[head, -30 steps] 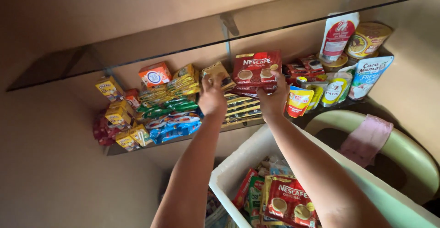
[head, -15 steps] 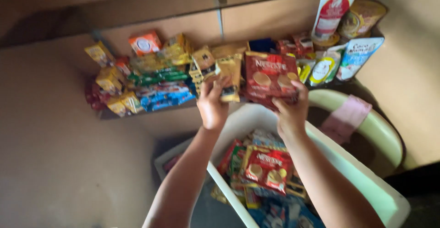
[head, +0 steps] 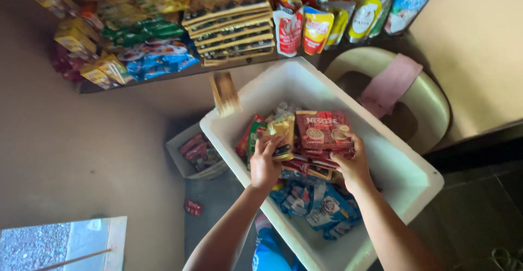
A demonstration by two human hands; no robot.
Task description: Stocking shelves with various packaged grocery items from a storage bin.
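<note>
- Head view, looking down into a white foam box (head: 400, 175) that stands on the floor below a wall shelf (head: 163, 75).
- Left hand (head: 265, 162): fingers clenched on a small gold-and-black sachet pack (head: 283, 135), held upright over the box's inner left side. Grip reads as thumb on one face, fingers on the other.
- Right hand (head: 353, 165): fingers curled over the lower right edge of a red coffee sachet bundle (head: 322, 132). I read it as grasping; the thumb is hidden, so I cannot confirm a full pinch.
- Bundle's long axis runs left to right across the view. It lies up and left of the right hand's fingers and just beside the gold pack, edges near touching.
- The right hand is the nearer hand to the red bundle; the left is occupied.
- Beneath both hands: blue packets (head: 318, 205) at the box's near end, more red and green sachets under the bundle.
- Shelf carries stacked strips and standing pouches (head: 316, 28).
- A smaller basket (head: 199, 156) sits on the floor left of the box.
</note>
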